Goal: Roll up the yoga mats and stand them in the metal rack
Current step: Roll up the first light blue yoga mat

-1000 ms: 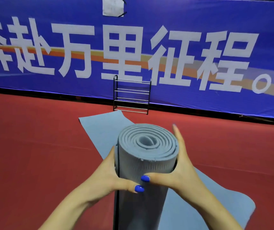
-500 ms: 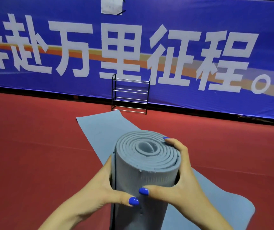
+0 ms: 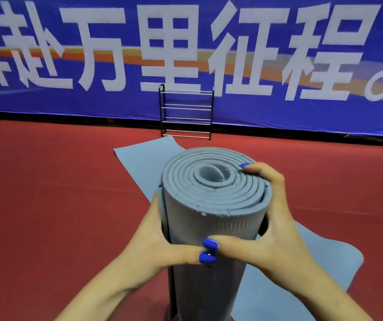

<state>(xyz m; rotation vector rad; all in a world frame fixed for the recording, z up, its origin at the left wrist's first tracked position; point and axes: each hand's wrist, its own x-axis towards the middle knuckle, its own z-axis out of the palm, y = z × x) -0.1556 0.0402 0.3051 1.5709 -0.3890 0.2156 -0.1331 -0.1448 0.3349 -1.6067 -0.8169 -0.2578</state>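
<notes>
Rolled mat (image 3: pixel 211 218) stands on end in front of me, its spiral top facing up at me; my left hand (image 3: pixel 162 246) wraps the left side with the thumb laid across the front, and my right hand (image 3: pixel 271 218) wraps the right side, its fingers curled over the top rim; so each grip is closed round the roll, holding it tight; the outer flap runs down the left side as a dark seam, and I judge it would spring loose if I eased off.

Rolling of this one looks done to me, so the step in hand is the carry; the next move calls for lifting the roll upright, keeping the squeeze on the seam, and walking it forward to the metal rack (image 3: pixel 187 112); the rack stands well apart from me, against the foot of the blue banner (image 3: pixel 301 66), and its rails look bare from here.

Between me and the rack lies a second mat (image 3: pixel 146 161), flat on the red floor (image 3: pixel 46 205), running from near the rack's foot back under the roll and out to my right; it is not yet rolled, so the task is partly done at best; I judge it the one thing in my path, to be stepped round or over; its near corner by my right arm could catch a foot.
</notes>
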